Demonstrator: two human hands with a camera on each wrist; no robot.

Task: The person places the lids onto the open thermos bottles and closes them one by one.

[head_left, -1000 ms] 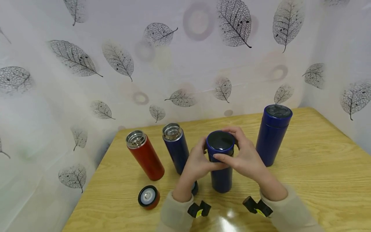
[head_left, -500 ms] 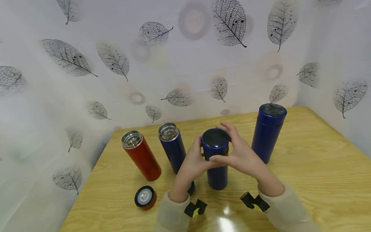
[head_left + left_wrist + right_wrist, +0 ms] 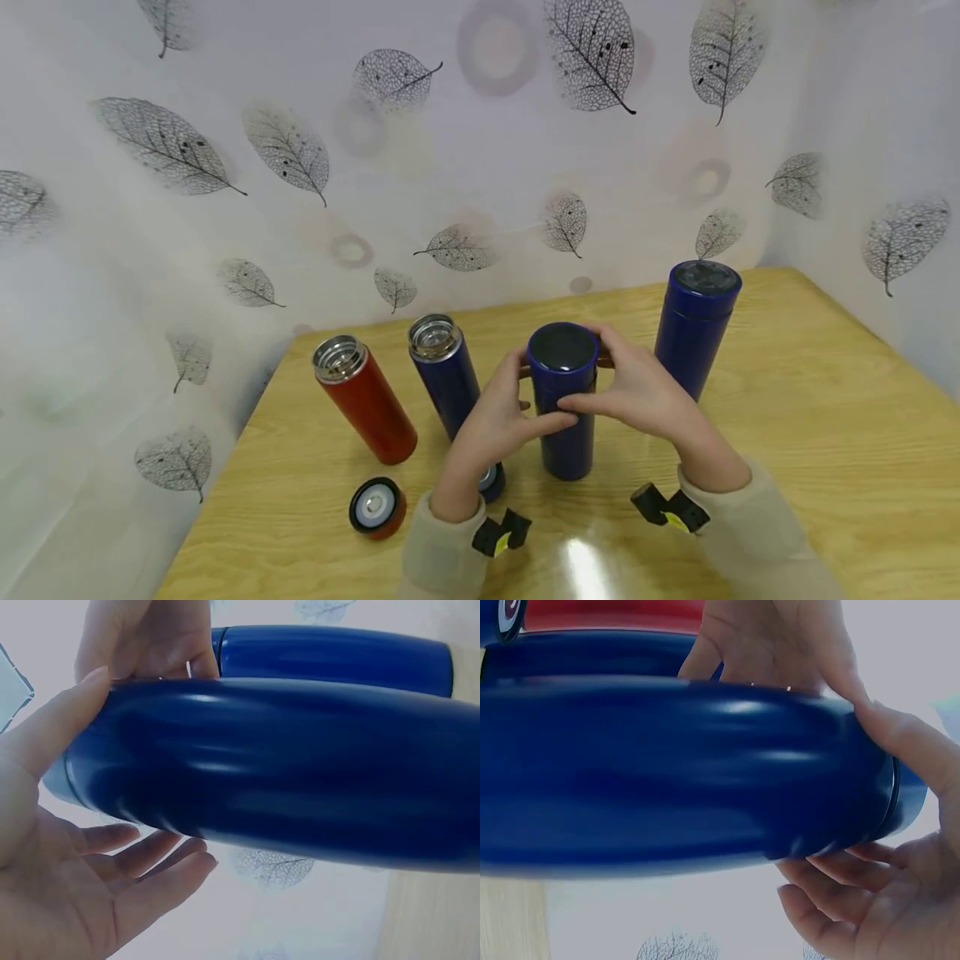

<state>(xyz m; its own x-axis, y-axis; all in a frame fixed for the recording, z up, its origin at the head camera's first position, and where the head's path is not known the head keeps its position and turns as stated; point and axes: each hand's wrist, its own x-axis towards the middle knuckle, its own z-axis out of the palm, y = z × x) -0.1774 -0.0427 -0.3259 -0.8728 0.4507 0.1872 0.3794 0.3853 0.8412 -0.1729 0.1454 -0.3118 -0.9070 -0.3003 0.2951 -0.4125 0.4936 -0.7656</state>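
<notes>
A blue thermos bottle with a black-topped lid (image 3: 562, 348) stands upright between both hands, at the middle of the head view. From its left side my left hand (image 3: 491, 421) holds it just under the lid, thumb across the front. My right hand (image 3: 645, 392) grips it from the right around the lid seam, its thumb just above the left one. In the left wrist view the glossy bottle body (image 3: 300, 772) lies between thumb and bent fingers. The right wrist view shows the lid seam (image 3: 895, 795) close to the right thumb. Some fingers are hidden behind the bottle.
Left of the hands stand an uncapped red thermos (image 3: 375, 408) and an uncapped navy thermos (image 3: 450, 383). A red-sided lid (image 3: 377, 507) lies upturned in front, with a navy lid (image 3: 491, 482) by the left wrist. Another capped blue thermos (image 3: 693, 333) stands at right on the wooden table (image 3: 810, 433).
Raised fingers of the right hand have come back down around the lid's far side. The left hand stays on the bottle. The head view has shifted slightly.
</notes>
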